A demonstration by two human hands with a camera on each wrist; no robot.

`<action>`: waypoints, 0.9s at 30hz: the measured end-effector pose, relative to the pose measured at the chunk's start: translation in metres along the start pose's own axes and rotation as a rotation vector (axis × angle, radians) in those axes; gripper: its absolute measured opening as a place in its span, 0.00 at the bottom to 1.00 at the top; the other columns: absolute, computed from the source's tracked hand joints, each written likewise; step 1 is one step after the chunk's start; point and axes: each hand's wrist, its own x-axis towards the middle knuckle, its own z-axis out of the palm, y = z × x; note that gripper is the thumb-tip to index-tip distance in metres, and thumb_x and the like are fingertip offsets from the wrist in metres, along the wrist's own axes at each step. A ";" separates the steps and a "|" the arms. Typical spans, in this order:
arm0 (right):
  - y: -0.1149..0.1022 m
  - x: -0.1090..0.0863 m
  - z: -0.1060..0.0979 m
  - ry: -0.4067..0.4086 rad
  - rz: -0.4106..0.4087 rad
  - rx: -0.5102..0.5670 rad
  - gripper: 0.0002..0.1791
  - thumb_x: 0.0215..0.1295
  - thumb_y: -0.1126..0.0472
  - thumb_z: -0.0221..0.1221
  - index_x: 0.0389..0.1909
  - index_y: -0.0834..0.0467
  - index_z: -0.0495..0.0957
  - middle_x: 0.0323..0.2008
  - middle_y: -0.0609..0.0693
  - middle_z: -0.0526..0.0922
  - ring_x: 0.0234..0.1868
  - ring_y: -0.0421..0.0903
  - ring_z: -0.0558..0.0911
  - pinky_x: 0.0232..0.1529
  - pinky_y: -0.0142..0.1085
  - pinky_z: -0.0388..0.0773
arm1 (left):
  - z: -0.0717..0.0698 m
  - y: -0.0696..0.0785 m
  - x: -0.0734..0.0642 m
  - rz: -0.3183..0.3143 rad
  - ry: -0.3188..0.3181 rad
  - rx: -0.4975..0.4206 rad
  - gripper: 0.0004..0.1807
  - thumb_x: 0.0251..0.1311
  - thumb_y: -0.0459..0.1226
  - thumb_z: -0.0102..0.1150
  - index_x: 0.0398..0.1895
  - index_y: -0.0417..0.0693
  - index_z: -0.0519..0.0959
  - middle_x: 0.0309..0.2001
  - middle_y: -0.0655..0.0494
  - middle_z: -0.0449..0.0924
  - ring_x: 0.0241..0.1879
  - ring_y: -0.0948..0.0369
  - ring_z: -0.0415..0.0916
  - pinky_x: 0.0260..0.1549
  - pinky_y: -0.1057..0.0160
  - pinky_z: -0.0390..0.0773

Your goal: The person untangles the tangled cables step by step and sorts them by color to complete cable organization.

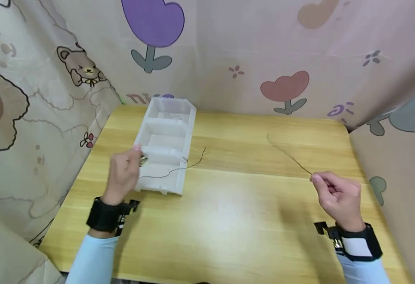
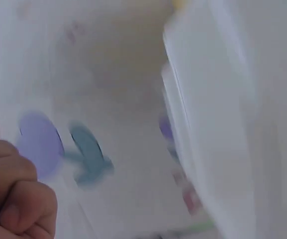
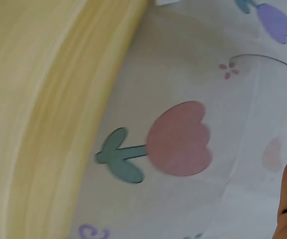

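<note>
We find the left wrist view badly blurred: only curled fingers (image 2: pixel 14 194) at the lower left and a pale wall of the white plastic three-compartment tray (image 2: pixel 218 129) come through. The right wrist view shows mostly cloth and table edge, with a dark line of wire cut off at the right border.

In the head view the tray (image 1: pixel 189 130) lies on the yellow wooden table (image 1: pixel 228 221). Its far compartment holds something thin and faint that we cannot make out.

Our left hand (image 1: pixel 122 173) pinches a thin dark wire (image 1: pixel 179 169) that trails across the near compartment onto the table. Our right hand (image 1: pixel 339 197) pinches a second thin wire (image 1: pixel 289 156) at its near end; it runs up and away leftward, well apart from the tray.
</note>
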 end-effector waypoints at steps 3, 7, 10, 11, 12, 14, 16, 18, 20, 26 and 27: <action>0.007 0.005 0.009 -0.020 0.012 0.005 0.06 0.51 0.73 0.61 0.18 0.66 0.78 0.11 0.43 0.68 0.11 0.32 0.59 0.14 0.21 0.54 | 0.008 0.001 -0.005 0.031 -0.120 -0.027 0.28 0.70 0.38 0.41 0.07 0.50 0.53 0.08 0.60 0.48 0.09 0.63 0.42 0.09 0.65 0.46; 0.006 0.016 0.027 -0.063 0.016 0.034 0.06 0.52 0.73 0.60 0.18 0.65 0.78 0.11 0.43 0.68 0.11 0.32 0.59 0.13 0.22 0.55 | 0.014 -0.001 -0.017 0.009 -0.127 -0.077 0.28 0.69 0.36 0.42 0.08 0.51 0.52 0.09 0.61 0.45 0.09 0.63 0.40 0.09 0.66 0.44; 0.001 0.029 0.047 -0.124 -0.019 0.073 0.06 0.54 0.72 0.60 0.20 0.65 0.79 0.11 0.42 0.67 0.11 0.32 0.59 0.12 0.23 0.56 | 0.013 -0.001 -0.026 -0.012 -0.143 -0.097 0.27 0.69 0.36 0.42 0.09 0.52 0.52 0.10 0.62 0.46 0.10 0.64 0.40 0.10 0.66 0.44; -0.001 0.033 0.055 -0.147 -0.038 0.090 0.05 0.54 0.71 0.60 0.21 0.64 0.79 0.11 0.41 0.67 0.11 0.32 0.59 0.12 0.24 0.56 | 0.013 -0.001 -0.027 -0.016 -0.150 -0.101 0.27 0.69 0.37 0.42 0.09 0.52 0.52 0.10 0.62 0.46 0.10 0.64 0.40 0.10 0.66 0.44; -0.003 0.037 0.064 -0.172 -0.059 0.105 0.05 0.55 0.70 0.60 0.22 0.64 0.79 0.12 0.40 0.67 0.12 0.32 0.59 0.12 0.24 0.57 | 0.012 -0.001 -0.029 -0.019 -0.154 -0.100 0.27 0.70 0.37 0.42 0.09 0.52 0.52 0.10 0.62 0.46 0.10 0.65 0.40 0.10 0.66 0.44; -0.007 0.044 0.083 -0.217 -0.106 0.140 0.04 0.55 0.69 0.61 0.23 0.63 0.80 0.13 0.40 0.68 0.12 0.32 0.60 0.12 0.25 0.58 | 0.011 -0.002 -0.031 -0.014 -0.149 -0.094 0.26 0.69 0.38 0.42 0.10 0.53 0.53 0.10 0.63 0.47 0.11 0.65 0.41 0.11 0.67 0.45; -0.012 0.049 0.104 -0.273 -0.138 0.176 0.02 0.55 0.68 0.61 0.26 0.60 0.81 0.15 0.40 0.71 0.14 0.32 0.61 0.12 0.26 0.59 | 0.008 -0.003 -0.033 -0.001 -0.121 -0.089 0.25 0.69 0.37 0.43 0.10 0.53 0.53 0.10 0.63 0.47 0.11 0.65 0.41 0.10 0.66 0.44; -0.018 0.053 0.123 -0.334 -0.160 0.208 0.03 0.55 0.68 0.61 0.29 0.57 0.82 0.17 0.40 0.72 0.15 0.31 0.62 0.13 0.26 0.61 | 0.005 -0.003 -0.034 0.007 -0.080 -0.089 0.25 0.69 0.36 0.44 0.11 0.52 0.54 0.11 0.63 0.46 0.11 0.65 0.41 0.10 0.65 0.44; -0.025 0.056 0.140 -0.399 -0.174 0.239 0.05 0.56 0.68 0.61 0.31 0.55 0.81 0.19 0.40 0.73 0.16 0.31 0.64 0.14 0.26 0.63 | 0.001 -0.002 -0.035 0.007 -0.048 -0.090 0.25 0.68 0.36 0.45 0.11 0.52 0.54 0.11 0.62 0.47 0.11 0.65 0.41 0.10 0.64 0.44; -0.046 0.063 0.180 -0.534 -0.220 0.340 0.04 0.59 0.66 0.59 0.33 0.55 0.80 0.20 0.39 0.71 0.18 0.32 0.65 0.16 0.28 0.65 | -0.007 -0.004 -0.039 -0.016 -0.007 -0.070 0.25 0.67 0.35 0.46 0.10 0.52 0.56 0.10 0.63 0.48 0.10 0.65 0.43 0.09 0.67 0.46; -0.049 0.064 0.186 -0.554 -0.230 0.355 0.03 0.60 0.66 0.59 0.33 0.55 0.80 0.21 0.39 0.72 0.18 0.32 0.65 0.17 0.28 0.66 | -0.008 -0.005 -0.039 -0.015 0.004 -0.066 0.25 0.67 0.35 0.46 0.10 0.52 0.56 0.10 0.63 0.48 0.09 0.65 0.43 0.08 0.67 0.46</action>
